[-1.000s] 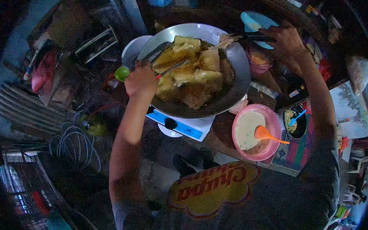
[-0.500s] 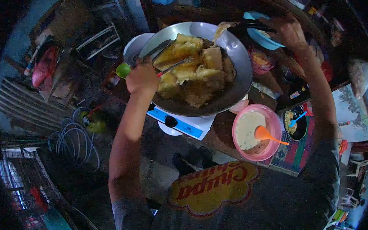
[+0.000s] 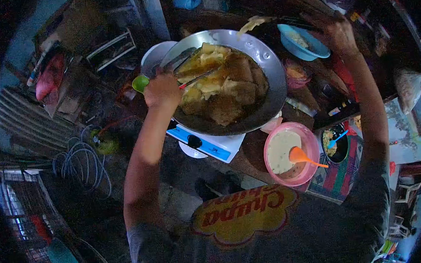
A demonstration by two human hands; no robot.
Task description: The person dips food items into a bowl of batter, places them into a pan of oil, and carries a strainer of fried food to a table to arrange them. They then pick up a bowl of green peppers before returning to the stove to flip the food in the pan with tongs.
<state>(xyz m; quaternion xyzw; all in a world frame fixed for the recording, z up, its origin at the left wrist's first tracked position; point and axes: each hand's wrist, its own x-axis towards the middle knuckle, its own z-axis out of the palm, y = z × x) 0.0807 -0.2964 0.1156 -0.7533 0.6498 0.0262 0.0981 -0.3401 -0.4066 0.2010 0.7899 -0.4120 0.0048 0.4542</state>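
My left hand (image 3: 162,90) is closed around a long thin utensil with a green end (image 3: 140,83) and a bit of red, at the left rim of a wide metal wok (image 3: 274,91). The utensil's shaft reaches over several browned, flat fried pieces (image 3: 230,106) lying in oil. Up at the right, my right hand (image 3: 337,34) grips dark tongs (image 3: 293,21). From their tip hangs a pale, limp strip of food (image 3: 256,23), above the wok's far rim. A blue bowl (image 3: 307,52) with pale contents stands just beneath my right hand.
Under the wok is a white and blue stove (image 3: 216,148). A pink bowl (image 3: 272,171) of pale batter with an orange ladle (image 3: 303,156) stands at the front right. Beside it is a dark bowl (image 3: 345,151) with a blue spoon. Coiled hose (image 3: 84,161) lies at left.
My right hand has shifted slightly right, and the food strip has moved up off the wok. My left hand stays almost in place.
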